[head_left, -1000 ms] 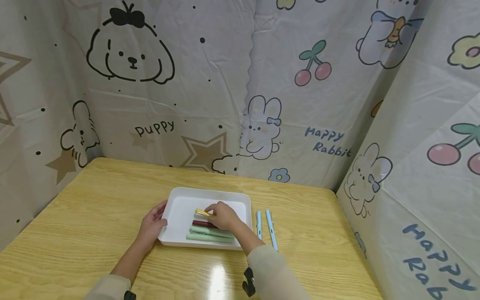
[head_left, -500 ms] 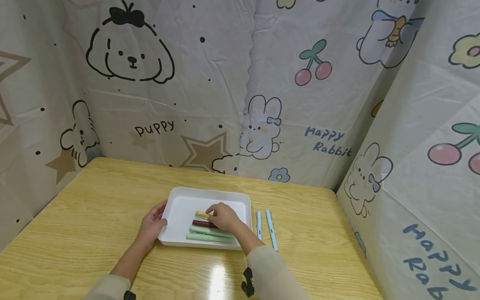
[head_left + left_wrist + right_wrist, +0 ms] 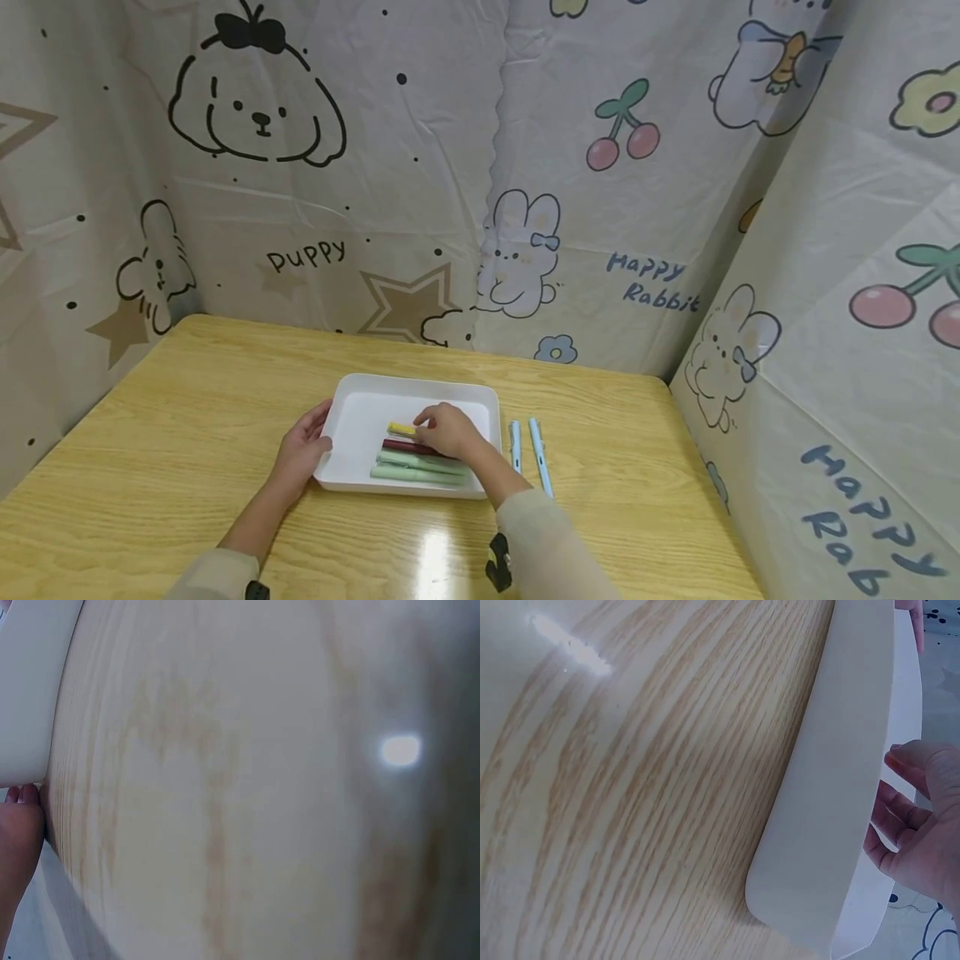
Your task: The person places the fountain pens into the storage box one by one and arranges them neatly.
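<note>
A white tray [image 3: 367,400] sits on the wooden table, its left rim held by my left hand [image 3: 298,454], thumb at the edge and fingers along the outer side. In the left wrist view, fingertips meet the tray wall [image 3: 28,697]. My right hand [image 3: 450,433] is inside the tray over the right part of a yellow pen [image 3: 401,429], thumb and forefinger slightly apart. The right wrist view shows its fingers [image 3: 892,814] loosely bent behind the tray wall, the pen hidden. Below the yellow pen lie a dark red pen [image 3: 408,447] and two light green pens [image 3: 405,459].
Two light blue pens [image 3: 537,454] lie on the table [image 3: 615,467] just right of the tray. A printed cloth [image 3: 420,183] with cartoon animals hangs behind the table and along both sides.
The yellow pen, tilted in my right fingers a second ago, now lies flat in the tray, and those fingers have loosened from it. My left hand stays on the tray.
</note>
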Tool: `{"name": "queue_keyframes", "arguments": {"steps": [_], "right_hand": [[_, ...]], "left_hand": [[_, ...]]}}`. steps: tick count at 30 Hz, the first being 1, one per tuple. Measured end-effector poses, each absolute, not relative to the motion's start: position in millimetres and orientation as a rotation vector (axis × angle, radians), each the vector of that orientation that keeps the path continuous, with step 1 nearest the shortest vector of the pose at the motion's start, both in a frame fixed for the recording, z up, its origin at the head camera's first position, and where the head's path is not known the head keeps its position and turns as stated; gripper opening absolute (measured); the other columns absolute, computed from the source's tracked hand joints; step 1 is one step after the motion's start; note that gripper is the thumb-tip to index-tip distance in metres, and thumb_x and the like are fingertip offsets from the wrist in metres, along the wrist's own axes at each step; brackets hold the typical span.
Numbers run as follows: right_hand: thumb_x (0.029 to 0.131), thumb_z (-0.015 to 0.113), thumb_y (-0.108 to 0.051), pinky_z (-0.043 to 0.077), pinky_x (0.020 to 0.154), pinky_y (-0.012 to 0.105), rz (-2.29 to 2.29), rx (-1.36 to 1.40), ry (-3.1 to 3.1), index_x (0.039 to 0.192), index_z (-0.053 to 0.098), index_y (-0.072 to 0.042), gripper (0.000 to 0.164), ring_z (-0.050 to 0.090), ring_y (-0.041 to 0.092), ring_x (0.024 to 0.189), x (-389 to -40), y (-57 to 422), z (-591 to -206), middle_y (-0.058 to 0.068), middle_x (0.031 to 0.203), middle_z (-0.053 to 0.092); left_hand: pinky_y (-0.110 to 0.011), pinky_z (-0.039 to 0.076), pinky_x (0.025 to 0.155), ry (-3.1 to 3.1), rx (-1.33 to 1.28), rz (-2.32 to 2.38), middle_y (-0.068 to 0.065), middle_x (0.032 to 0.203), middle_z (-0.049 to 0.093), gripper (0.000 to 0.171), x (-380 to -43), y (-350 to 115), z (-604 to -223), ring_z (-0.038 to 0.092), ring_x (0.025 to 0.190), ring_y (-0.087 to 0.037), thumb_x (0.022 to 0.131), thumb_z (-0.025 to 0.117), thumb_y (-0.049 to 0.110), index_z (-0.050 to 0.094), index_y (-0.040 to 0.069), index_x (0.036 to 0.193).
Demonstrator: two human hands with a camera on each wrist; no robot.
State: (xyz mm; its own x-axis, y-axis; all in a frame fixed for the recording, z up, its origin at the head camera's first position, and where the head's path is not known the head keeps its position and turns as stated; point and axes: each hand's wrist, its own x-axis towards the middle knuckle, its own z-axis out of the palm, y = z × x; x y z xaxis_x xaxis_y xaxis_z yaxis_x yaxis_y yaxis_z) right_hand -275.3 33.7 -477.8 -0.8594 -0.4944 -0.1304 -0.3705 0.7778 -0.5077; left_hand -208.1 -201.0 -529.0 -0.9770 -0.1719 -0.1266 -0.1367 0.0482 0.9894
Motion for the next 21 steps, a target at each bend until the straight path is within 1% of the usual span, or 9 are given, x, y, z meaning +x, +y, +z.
{"name": "queue_keyframes", "arguments": {"steps": [6, 8, 10, 13, 14, 15, 17, 19, 21], "right_hand": [[0.090, 0.057, -0.023, 0.043, 0.063, 0.026, -0.711, -0.678, 2.723, 0.109, 0.068, -0.013, 0.024, 0.053, 0.012, 0.074, -275, 41, -472, 0.002, 0.088, 0.061], [0.090, 0.057, -0.023, 0.043, 0.063, 0.026, -0.723, -0.687, 2.723, 0.110, 0.068, -0.012, 0.025, 0.053, 0.013, 0.076, -275, 42, -470, 0.003, 0.088, 0.061], [0.090, 0.057, -0.023, 0.043, 0.064, 0.027, -0.736, -0.698, 2.723, 0.111, 0.067, -0.012, 0.026, 0.055, 0.014, 0.078, -275, 44, -467, 0.004, 0.089, 0.062], [0.089, 0.057, -0.023, 0.044, 0.066, 0.028, -0.755, -0.704, 2.724, 0.111, 0.067, -0.011, 0.027, 0.055, 0.016, 0.079, -275, 48, -463, 0.005, 0.090, 0.063], [0.090, 0.057, -0.023, 0.044, 0.066, 0.028, -0.763, -0.702, 2.724, 0.111, 0.067, -0.010, 0.027, 0.055, 0.016, 0.080, -274, 50, -462, 0.006, 0.091, 0.063], [0.090, 0.057, -0.023, 0.044, 0.066, 0.028, -0.774, -0.700, 2.721, 0.112, 0.067, -0.010, 0.027, 0.055, 0.016, 0.080, -274, 51, -461, 0.006, 0.092, 0.063], [0.090, 0.057, -0.023, 0.044, 0.065, 0.028, -0.788, -0.693, 2.717, 0.113, 0.066, -0.010, 0.028, 0.054, 0.016, 0.079, -274, 54, -458, 0.006, 0.093, 0.063], [0.090, 0.057, -0.023, 0.044, 0.064, 0.027, -0.795, -0.697, 2.717, 0.113, 0.066, -0.009, 0.028, 0.054, 0.015, 0.078, -273, 56, -456, 0.006, 0.094, 0.063], [0.090, 0.058, -0.022, 0.044, 0.064, 0.028, -0.818, -0.710, 2.714, 0.114, 0.066, -0.008, 0.029, 0.055, 0.017, 0.079, -273, 59, -454, 0.008, 0.094, 0.064]], "left_hand": [[-0.044, 0.025, 0.113, -2.258, 0.332, -2.120, -0.020, 0.151, 0.027, 0.070, -208, -200, -529, 0.028, 0.138, -0.031, 0.080, 0.040, -0.012, 0.024, 0.003, 0.147], [-0.043, 0.025, 0.113, -2.264, 0.334, -2.113, -0.020, 0.151, 0.027, 0.070, -209, -200, -529, 0.029, 0.138, -0.030, 0.081, 0.040, -0.011, 0.024, 0.003, 0.147], [-0.036, 0.029, 0.112, -2.267, 0.336, -2.111, -0.020, 0.151, 0.028, 0.070, -209, -201, -529, 0.029, 0.138, -0.030, 0.081, 0.040, -0.011, 0.025, 0.003, 0.147], [-0.021, 0.034, 0.105, -2.274, 0.339, -2.108, -0.020, 0.151, 0.028, 0.069, -208, -200, -529, 0.030, 0.138, -0.029, 0.081, 0.040, -0.010, 0.025, 0.004, 0.147], [-0.018, 0.034, 0.102, -2.277, 0.339, -2.108, -0.020, 0.151, 0.028, 0.069, -208, -200, -529, 0.030, 0.138, -0.029, 0.081, 0.040, -0.010, 0.025, 0.004, 0.147], [-0.017, 0.034, 0.101, -2.278, 0.340, -2.108, -0.020, 0.151, 0.028, 0.069, -208, -200, -528, 0.030, 0.138, -0.029, 0.081, 0.040, -0.010, 0.025, 0.004, 0.147], [-0.023, 0.033, 0.106, -2.277, 0.338, -2.112, -0.020, 0.151, 0.027, 0.070, -208, -200, -528, 0.029, 0.138, -0.029, 0.081, 0.040, -0.010, 0.025, 0.004, 0.147], [-0.034, 0.030, 0.112, -2.273, 0.339, -2.117, -0.020, 0.151, 0.027, 0.070, -208, -200, -528, 0.028, 0.139, -0.030, 0.081, 0.040, -0.011, 0.024, 0.004, 0.148], [-0.042, 0.026, 0.113, -2.264, 0.340, -2.123, -0.020, 0.151, 0.027, 0.071, -208, -200, -528, 0.028, 0.139, -0.030, 0.080, 0.039, -0.011, 0.024, 0.004, 0.148]]}}
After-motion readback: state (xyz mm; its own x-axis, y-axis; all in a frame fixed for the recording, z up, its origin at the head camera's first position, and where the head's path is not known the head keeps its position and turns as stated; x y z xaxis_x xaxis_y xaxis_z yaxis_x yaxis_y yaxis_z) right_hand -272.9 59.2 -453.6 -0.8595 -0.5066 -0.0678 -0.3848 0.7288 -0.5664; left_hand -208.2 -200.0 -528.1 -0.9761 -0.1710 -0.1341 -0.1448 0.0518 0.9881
